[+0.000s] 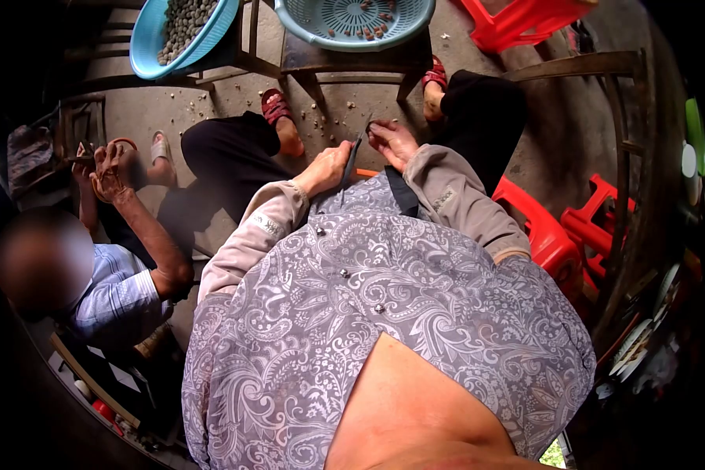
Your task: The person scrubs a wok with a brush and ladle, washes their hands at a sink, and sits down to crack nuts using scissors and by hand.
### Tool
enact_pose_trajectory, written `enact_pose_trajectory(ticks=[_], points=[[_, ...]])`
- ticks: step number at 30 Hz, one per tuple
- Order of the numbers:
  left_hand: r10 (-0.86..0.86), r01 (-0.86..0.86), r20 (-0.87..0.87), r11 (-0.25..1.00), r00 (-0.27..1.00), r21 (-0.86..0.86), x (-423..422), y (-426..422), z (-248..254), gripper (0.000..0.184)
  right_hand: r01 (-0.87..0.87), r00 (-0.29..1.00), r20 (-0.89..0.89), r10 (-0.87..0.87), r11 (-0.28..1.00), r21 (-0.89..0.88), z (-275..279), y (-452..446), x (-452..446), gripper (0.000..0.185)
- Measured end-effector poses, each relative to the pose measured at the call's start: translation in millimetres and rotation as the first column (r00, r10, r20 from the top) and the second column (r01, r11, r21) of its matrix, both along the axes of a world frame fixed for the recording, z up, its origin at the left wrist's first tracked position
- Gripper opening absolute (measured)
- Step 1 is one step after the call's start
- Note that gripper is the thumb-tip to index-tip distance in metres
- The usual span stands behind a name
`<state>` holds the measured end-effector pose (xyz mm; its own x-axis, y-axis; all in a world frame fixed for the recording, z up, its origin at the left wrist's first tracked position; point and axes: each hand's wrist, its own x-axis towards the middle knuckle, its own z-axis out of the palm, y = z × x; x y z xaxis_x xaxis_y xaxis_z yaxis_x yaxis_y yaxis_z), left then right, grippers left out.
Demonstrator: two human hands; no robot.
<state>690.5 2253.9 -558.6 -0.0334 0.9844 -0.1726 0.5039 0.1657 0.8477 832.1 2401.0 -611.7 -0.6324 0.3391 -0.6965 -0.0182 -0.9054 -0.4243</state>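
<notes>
My left hand [325,168] is closed on a dark, narrow tool [352,159], which points up beside its fingers. An orange strip [366,172] lies just right of the tool, and I cannot tell if it is part of it. To the right, my right hand [394,144] has its fingertips pinched on a small dark piece [370,125]. The two hands are apart, above my lap. Beyond them, a light-blue basket [315,37] with a few brown pieces inside rests on a dark wooden stool [352,67].
A blue basin [145,48] of round grey-brown nuts stands at the upper left. At the left, a co-worker [121,278] sits with raised hands. Small bits litter the floor [239,88]. Red plastic stools [540,235] and a wooden chair [623,117] are at the right.
</notes>
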Motion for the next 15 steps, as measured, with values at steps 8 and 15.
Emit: enact_pose_trajectory(ticks=[8, 15], points=[[0.102, -0.099, 0.006, 0.973, 0.995, -0.210, -13, -7, 10, 0.041, 0.119, 0.992, -0.044, -0.120, 0.992, -0.039, 4, 9, 0, 0.010], [-0.007, -0.085, -0.504, 0.984, 0.863, -0.159, 4, -1, 34, 0.047, 0.079, 0.986, -0.136, -0.093, 0.991, -0.105, 18, 9, -1, 0.011]])
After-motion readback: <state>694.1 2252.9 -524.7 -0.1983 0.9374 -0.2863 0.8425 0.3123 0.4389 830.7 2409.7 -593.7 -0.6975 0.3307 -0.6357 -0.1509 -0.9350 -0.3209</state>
